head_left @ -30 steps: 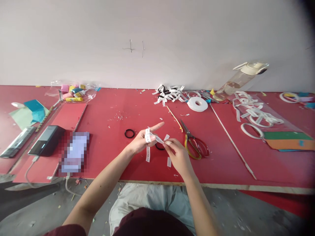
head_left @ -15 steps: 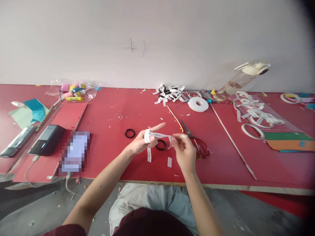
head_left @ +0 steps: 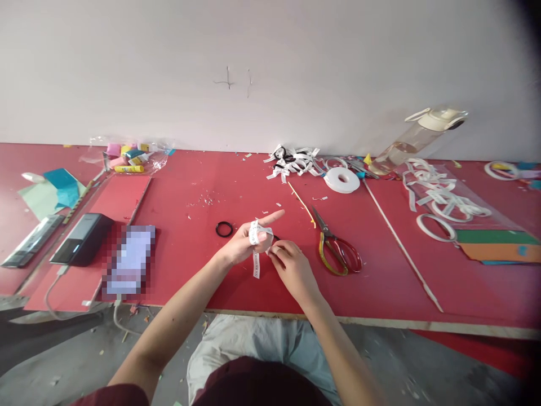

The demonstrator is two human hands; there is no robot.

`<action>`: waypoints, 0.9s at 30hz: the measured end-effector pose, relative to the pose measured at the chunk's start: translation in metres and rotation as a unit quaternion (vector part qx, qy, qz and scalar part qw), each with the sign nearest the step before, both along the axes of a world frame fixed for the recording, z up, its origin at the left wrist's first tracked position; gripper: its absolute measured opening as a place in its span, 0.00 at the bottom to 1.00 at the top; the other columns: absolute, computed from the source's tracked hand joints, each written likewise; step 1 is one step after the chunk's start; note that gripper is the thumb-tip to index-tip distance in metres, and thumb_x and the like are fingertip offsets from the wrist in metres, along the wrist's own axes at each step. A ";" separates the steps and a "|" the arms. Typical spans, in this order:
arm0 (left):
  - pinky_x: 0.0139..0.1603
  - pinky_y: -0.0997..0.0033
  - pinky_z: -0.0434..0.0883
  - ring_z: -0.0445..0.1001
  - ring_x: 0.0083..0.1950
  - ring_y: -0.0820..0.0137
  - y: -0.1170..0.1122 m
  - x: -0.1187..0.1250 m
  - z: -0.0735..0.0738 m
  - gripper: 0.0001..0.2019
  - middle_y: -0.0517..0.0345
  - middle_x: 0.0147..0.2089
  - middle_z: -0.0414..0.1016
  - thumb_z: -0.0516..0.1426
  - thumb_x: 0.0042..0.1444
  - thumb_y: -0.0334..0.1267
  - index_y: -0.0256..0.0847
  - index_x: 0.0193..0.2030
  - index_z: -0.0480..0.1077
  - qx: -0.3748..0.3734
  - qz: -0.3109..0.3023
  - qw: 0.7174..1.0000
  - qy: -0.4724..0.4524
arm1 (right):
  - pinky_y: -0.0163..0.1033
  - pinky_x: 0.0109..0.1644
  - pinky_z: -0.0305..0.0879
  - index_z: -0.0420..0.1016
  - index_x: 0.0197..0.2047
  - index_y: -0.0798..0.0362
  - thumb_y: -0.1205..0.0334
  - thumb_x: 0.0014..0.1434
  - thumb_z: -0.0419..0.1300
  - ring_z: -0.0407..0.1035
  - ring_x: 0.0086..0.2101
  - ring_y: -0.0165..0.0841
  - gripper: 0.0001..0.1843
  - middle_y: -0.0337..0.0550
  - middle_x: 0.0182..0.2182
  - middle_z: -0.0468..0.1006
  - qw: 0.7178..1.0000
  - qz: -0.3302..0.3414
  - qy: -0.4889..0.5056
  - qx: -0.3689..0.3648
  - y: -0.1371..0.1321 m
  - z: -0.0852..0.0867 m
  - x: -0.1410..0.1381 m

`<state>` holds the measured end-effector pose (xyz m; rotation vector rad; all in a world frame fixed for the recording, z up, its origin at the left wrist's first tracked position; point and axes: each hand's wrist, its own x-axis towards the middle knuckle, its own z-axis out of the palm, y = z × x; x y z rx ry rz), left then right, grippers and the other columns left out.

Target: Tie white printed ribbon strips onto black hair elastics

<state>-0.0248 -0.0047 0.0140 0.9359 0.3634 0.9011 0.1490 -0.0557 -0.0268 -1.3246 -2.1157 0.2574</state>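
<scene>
A white ribbon [head_left: 256, 265] printed with dark lettering is looped round the fingers of my left hand [head_left: 242, 246], one end hanging down below. My left index finger points out to the right while the other fingers are curled under the ribbon. My right hand [head_left: 295, 269] pinches the ribbon's other end close against the left fingers. One black hair tie [head_left: 224, 229] lies left of my hands; a second, mostly hidden, shows a sliver behind them. To the right, red and yellow handled scissors [head_left: 338, 248] lie with blades slightly apart.
A white ribbon roll [head_left: 342, 180] lies beside a pile of black and white ribbon bows [head_left: 293, 162]. Further right are a tilted water bottle [head_left: 416, 140] and white ribbon loops [head_left: 448, 194]. A phone [head_left: 130, 259] and a black device [head_left: 81, 239] lie left, both with cables.
My right hand has moved left and slightly down, bringing the ribbon's end from a taut stretch round to the left fingers. The scissors are now uncovered. My left hand stays nearly still.
</scene>
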 end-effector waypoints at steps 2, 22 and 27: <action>0.26 0.73 0.48 0.45 0.23 0.79 0.000 0.000 0.001 0.44 0.71 0.22 0.50 0.66 0.52 0.52 0.33 0.71 0.59 -0.006 0.001 1.000 0.002 | 0.41 0.46 0.69 0.76 0.44 0.51 0.63 0.69 0.51 0.72 0.41 0.38 0.11 0.48 0.40 0.76 1.000 -0.017 0.003 0.005 -0.002 -0.002 0.002; 0.26 0.73 0.50 0.45 0.22 0.78 -0.001 -0.001 0.000 0.40 0.71 0.21 0.49 0.65 0.53 0.52 0.36 0.69 0.62 0.002 -0.007 1.000 0.004 | 0.37 0.43 0.69 0.74 0.39 0.51 0.69 0.65 0.55 0.72 0.39 0.35 0.07 0.45 0.38 0.74 0.992 0.053 0.030 -0.111 0.000 0.041 0.011; 0.26 0.73 0.49 0.44 0.23 0.78 -0.001 0.000 0.001 0.40 0.71 0.22 0.49 0.66 0.53 0.52 0.35 0.69 0.63 0.002 -0.005 1.000 -0.001 | 0.39 0.41 0.67 0.73 0.36 0.52 0.71 0.65 0.53 0.71 0.40 0.38 0.10 0.45 0.35 0.74 0.997 0.027 -0.054 -0.042 0.011 0.031 0.010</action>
